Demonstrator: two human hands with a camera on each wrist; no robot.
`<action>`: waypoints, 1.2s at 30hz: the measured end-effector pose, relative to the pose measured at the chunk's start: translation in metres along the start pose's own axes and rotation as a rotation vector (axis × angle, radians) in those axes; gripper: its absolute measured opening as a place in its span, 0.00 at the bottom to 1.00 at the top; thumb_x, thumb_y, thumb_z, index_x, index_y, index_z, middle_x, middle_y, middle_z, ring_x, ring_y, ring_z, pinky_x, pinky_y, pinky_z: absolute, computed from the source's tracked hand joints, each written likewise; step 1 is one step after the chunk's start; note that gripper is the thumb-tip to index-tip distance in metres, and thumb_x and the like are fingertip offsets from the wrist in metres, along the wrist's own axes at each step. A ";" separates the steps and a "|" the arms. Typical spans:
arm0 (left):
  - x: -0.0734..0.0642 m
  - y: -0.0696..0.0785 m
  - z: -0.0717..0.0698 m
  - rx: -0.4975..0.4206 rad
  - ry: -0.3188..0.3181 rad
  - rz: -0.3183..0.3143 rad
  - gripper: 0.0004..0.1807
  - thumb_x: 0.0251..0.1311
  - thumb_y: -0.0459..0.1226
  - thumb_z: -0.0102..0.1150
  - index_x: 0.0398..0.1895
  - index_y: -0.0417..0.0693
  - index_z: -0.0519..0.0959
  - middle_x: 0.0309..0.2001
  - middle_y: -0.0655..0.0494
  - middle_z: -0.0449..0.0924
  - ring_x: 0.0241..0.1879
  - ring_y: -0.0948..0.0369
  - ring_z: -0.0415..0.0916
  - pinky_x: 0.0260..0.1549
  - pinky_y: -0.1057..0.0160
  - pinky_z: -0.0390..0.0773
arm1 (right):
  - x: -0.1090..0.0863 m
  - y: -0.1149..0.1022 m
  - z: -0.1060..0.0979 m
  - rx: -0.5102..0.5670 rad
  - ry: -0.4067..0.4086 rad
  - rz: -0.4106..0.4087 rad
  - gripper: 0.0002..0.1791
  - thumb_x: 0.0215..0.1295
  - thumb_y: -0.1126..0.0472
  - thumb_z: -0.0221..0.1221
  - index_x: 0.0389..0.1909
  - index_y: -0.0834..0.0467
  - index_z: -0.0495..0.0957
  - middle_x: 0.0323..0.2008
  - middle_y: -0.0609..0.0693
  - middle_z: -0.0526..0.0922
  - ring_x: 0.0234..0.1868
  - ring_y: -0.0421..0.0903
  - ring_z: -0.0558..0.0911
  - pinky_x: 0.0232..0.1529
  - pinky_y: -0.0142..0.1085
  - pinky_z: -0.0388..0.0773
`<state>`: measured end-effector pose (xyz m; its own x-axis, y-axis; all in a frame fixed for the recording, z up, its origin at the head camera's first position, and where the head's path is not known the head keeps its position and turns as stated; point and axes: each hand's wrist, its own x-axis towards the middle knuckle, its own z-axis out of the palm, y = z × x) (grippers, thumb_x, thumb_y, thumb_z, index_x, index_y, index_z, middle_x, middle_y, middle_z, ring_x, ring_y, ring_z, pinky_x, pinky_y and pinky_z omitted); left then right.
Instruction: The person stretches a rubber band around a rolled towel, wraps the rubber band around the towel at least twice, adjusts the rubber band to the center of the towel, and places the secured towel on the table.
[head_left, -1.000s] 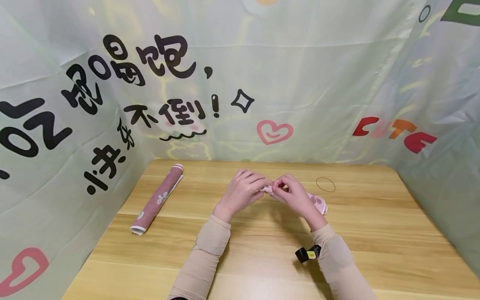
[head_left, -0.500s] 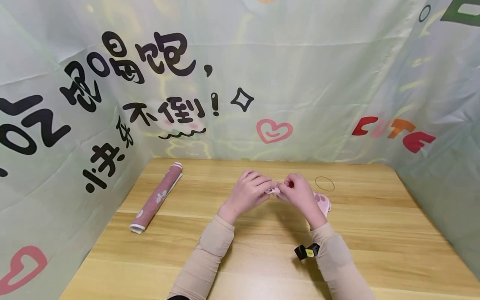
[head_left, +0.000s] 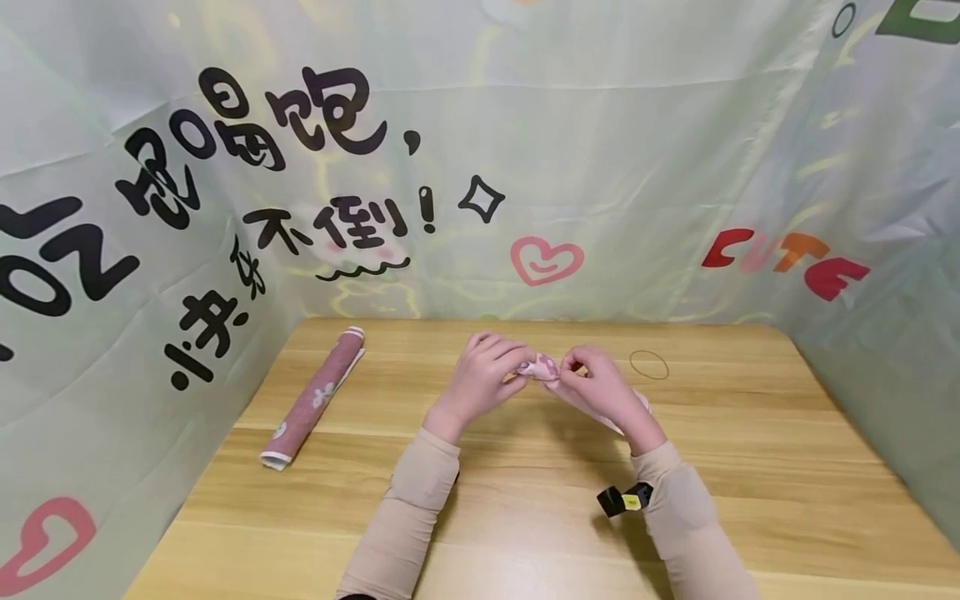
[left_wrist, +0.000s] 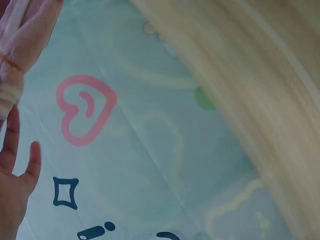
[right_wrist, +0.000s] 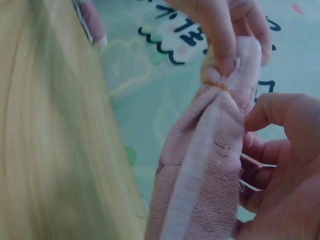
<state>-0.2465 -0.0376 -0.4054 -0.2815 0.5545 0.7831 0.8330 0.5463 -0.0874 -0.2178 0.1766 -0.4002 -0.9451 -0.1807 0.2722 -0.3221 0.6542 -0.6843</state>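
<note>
Both hands hold a pink towel [head_left: 542, 367], gathered lengthwise, above the table. A thin orange rubber band [right_wrist: 216, 85] circles it near one end, cinching the cloth. My left hand [head_left: 483, 375] pinches the short end beyond the band; in the right wrist view its finger and thumb press the cloth close to the band. My right hand [head_left: 600, 387] grips the longer part just past the band, fingertips against the terry side in the right wrist view. The rest of the towel hangs down under the right hand, partly hidden by it in the head view.
A rolled darker pink towel [head_left: 315, 400] with white patterns lies at the table's left. One loose rubber band [head_left: 648, 364] lies flat behind the right hand. Printed cloth [head_left: 600, 167] walls in the wooden table [head_left: 525, 517]. A black device [head_left: 626, 500] sits at the right wrist.
The hands have moved apart slightly, the left going left and the right going right. More of the towel's spotted end shows between them. The rolled towel and loose band stay put.
</note>
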 end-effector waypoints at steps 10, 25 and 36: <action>-0.001 -0.002 0.000 -0.079 -0.089 -0.113 0.12 0.56 0.38 0.66 0.44 0.50 0.82 0.44 0.57 0.85 0.46 0.60 0.82 0.54 0.57 0.77 | 0.000 0.001 0.012 0.210 0.084 -0.076 0.03 0.64 0.65 0.60 0.34 0.61 0.76 0.39 0.56 0.79 0.43 0.47 0.76 0.44 0.37 0.75; -0.002 -0.008 -0.004 -0.349 -0.153 -0.398 0.12 0.56 0.34 0.66 0.44 0.44 0.80 0.41 0.51 0.85 0.38 0.60 0.81 0.37 0.66 0.81 | 0.000 0.002 0.027 -0.257 0.240 -0.573 0.13 0.52 0.66 0.70 0.40 0.55 0.84 0.42 0.53 0.81 0.45 0.52 0.77 0.47 0.46 0.77; 0.000 -0.003 -0.001 -0.298 -0.123 -0.442 0.11 0.53 0.32 0.66 0.41 0.42 0.81 0.38 0.49 0.86 0.33 0.59 0.81 0.32 0.67 0.81 | -0.003 -0.001 0.030 -0.384 0.105 -0.484 0.09 0.54 0.60 0.69 0.34 0.51 0.80 0.48 0.53 0.79 0.49 0.53 0.76 0.46 0.52 0.77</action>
<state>-0.2483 -0.0393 -0.4048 -0.6740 0.3918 0.6262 0.7167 0.5523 0.4258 -0.2167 0.1550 -0.4204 -0.6802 -0.4619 0.5692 -0.6513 0.7371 -0.1802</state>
